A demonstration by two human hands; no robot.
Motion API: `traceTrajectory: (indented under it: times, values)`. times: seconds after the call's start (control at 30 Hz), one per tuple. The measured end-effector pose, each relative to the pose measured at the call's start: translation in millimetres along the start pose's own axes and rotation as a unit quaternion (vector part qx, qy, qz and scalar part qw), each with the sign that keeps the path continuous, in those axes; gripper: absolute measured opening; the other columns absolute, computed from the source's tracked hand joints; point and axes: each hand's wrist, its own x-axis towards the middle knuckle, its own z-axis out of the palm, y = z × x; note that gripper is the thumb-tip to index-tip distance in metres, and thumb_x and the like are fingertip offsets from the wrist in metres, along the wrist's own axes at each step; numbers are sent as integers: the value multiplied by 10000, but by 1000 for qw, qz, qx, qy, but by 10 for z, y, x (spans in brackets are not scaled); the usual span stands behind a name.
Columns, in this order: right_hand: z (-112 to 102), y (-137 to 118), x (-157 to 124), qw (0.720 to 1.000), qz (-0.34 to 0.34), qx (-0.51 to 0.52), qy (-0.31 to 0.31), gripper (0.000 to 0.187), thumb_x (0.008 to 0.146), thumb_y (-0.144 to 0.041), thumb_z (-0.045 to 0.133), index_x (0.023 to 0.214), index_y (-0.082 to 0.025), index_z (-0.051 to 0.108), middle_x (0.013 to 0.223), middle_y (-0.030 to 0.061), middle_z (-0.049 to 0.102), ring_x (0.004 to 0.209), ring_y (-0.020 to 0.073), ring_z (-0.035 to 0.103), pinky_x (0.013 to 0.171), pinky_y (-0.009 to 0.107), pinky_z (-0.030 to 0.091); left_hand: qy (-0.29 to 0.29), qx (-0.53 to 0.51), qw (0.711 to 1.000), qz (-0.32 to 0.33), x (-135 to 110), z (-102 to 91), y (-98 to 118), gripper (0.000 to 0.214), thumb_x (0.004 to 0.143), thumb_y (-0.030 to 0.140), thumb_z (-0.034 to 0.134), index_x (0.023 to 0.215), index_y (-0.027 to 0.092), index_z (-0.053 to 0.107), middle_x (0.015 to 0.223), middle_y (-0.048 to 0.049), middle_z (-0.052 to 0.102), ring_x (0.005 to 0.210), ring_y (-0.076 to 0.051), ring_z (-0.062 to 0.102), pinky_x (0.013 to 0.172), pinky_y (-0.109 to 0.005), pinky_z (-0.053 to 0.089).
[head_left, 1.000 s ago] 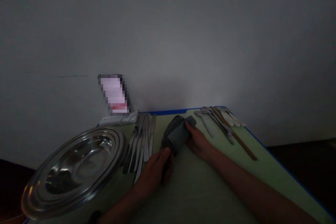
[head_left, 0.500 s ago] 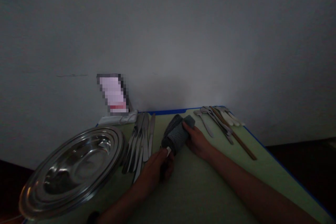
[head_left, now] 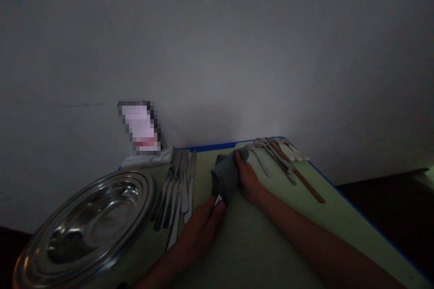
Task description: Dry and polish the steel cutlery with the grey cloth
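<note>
Holding one cloth (head_left: 224,176), one utensil (head_left: 217,200).

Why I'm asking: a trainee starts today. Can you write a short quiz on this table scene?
1. True or false: the right hand is on the grey cloth.
2. What lies left of the knives? A metal platter, B cup, C bottle.
3. Fill in: the left hand meets a shiny metal piece at the cloth's ___ end.
Key: 1 true; 2 A; 3 near.

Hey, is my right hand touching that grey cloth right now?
Touching. The head view shows the right hand closed over the grey cloth at its far end, with no gap between them.
</note>
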Motion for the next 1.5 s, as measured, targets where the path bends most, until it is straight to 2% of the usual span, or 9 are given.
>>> traceTrajectory:
  times: [0.13,0.37,0.63,0.77,0.9,1.03,1.17,1.37,1.5]
  values:
    - [5,-6,-34,997,-1,16,-71,494,693,-593,570,894,-145,627,789,64,668,776,197,604,686,290,439,-3,10,1000,-1,32,-17,-6,342,877,446,331,804,185,540,688,-7,571,646,-171,527,582,-236,384]
    - [59,-2,-146,964,-75,-166,-192,380,663,-514,640,735,-142,623,701,17,635,660,149,560,661,276,418,48,-13,999,3,91,-65,-39,221,749,205,387,832,170,589,839,-45,646,772,-196,556,681,-239,417]
    - [31,-39,-84,995,7,-32,-95,386,652,-549,630,711,-167,618,647,4,611,644,148,557,628,261,419,71,-21,997,-13,5,-12,30,406,864,428,368,578,186,524,481,31,434,473,-133,408,472,-233,285]
    - [-51,-94,-62,988,63,-31,-138,388,632,-540,653,728,-166,619,598,-6,592,558,132,541,567,256,422,131,-189,973,-15,12,-15,27,382,832,502,424,599,200,435,505,65,365,455,-98,355,431,-198,274]
    - [-91,-173,-128,915,51,-228,-329,321,664,-477,656,692,-160,612,593,-31,562,525,97,485,536,227,383,189,-364,911,-37,78,-40,-56,330,775,545,505,873,239,430,575,94,386,430,-76,328,383,-161,259]
    - [-45,-248,-197,800,-9,-394,-453,295,744,-433,568,627,-163,587,530,-54,460,483,78,390,494,216,326,168,-303,938,-18,74,-82,-55,441,802,525,505,1121,224,459,584,82,408,479,-79,365,433,-159,303]
    - [-9,-271,-217,769,-21,-443,-461,306,755,-449,535,638,-170,578,546,-50,456,488,82,399,496,218,326,179,-250,951,-15,45,-110,41,413,797,530,493,964,167,597,658,24,487,563,-101,441,462,-174,348]
    - [-41,-287,-195,793,13,-423,-439,333,705,-481,583,606,-164,562,534,-51,472,489,81,407,487,216,326,245,-349,904,-39,44,-86,82,408,734,601,538,802,198,551,584,64,416,453,-64,375,406,-153,318]
    - [-118,-226,-132,869,52,-320,-374,281,629,-446,666,666,-169,633,603,-31,584,538,105,487,527,226,378,243,-429,870,-11,41,-60,-18,408,757,621,502,888,234,484,491,103,333,374,-59,315,354,-146,262]
